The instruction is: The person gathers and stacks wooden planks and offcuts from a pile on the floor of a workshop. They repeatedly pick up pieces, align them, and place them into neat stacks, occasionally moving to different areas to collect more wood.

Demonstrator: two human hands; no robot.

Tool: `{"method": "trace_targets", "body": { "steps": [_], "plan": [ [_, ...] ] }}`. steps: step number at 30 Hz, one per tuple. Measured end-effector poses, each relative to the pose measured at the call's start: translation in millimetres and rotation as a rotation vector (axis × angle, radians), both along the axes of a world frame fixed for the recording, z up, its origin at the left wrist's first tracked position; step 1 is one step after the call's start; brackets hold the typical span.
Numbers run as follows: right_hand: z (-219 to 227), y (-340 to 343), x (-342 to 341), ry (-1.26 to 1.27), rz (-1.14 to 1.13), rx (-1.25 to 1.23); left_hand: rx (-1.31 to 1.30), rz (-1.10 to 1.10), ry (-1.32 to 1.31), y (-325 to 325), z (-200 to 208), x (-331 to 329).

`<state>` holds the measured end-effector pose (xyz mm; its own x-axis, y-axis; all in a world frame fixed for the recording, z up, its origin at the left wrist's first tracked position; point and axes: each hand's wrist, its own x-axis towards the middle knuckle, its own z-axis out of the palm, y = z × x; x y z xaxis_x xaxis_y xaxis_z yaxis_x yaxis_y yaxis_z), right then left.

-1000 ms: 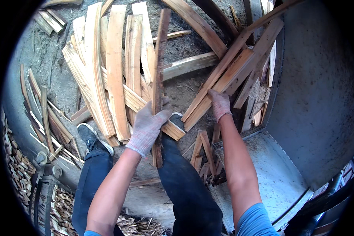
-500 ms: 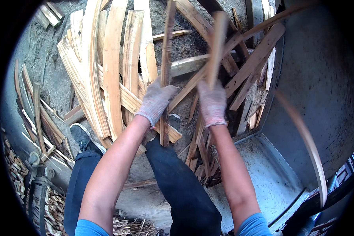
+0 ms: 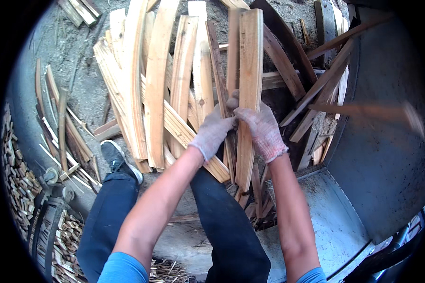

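Both my hands wear pale knitted work gloves and meet at the middle of the view. My right hand is closed on a wide, light wooden board, held upright, its lower end near my knee. Just left of it, my left hand is closed around a narrower, dark-edged wooden slat. Between these two stands a blurred brownish board; which hand grips it, I cannot tell. Gloved fingertips partly hide its lower part.
Long light boards lean in a stack ahead on the left. Darker planks cross at the right, beside a grey metal panel. One blurred strip of wood hangs mid-air before it. Thin slats lie far left.
My hands have come together. The board in my right hand, blurred before, now stands steady beside the left hand's slat. The blurred strip at the right appears higher and level. The view has shifted left.
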<state>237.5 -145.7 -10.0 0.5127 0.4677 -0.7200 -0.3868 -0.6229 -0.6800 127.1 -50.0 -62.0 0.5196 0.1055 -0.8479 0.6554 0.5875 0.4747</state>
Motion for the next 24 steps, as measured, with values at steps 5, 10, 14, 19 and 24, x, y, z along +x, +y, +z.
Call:
{"method": "trace_targets", "body": {
  "steps": [5,10,14,19,24],
  "plan": [
    [36.6,28.6,-12.5,0.038,0.181,0.098,-0.039,0.489,-0.123,2.7,35.9,-43.2],
    [63.6,51.2,-13.8,-0.013,0.275,0.251,-0.355,0.976,-0.228,49.6,47.0,-80.3],
    [89.7,113.7,-21.3,0.212,0.051,-0.167,-0.247,0.934,-0.118,99.2,81.0,-121.2],
    [-19.4,131.2,-56.9,-0.436,0.169,-0.140,0.035,0.744,-0.049,176.3,94.9,-193.0],
    [-15.9,93.4,4.5,-0.673,0.569,-0.309,0.481,0.627,0.328,251.4,79.5,-299.0]
  ]
}}
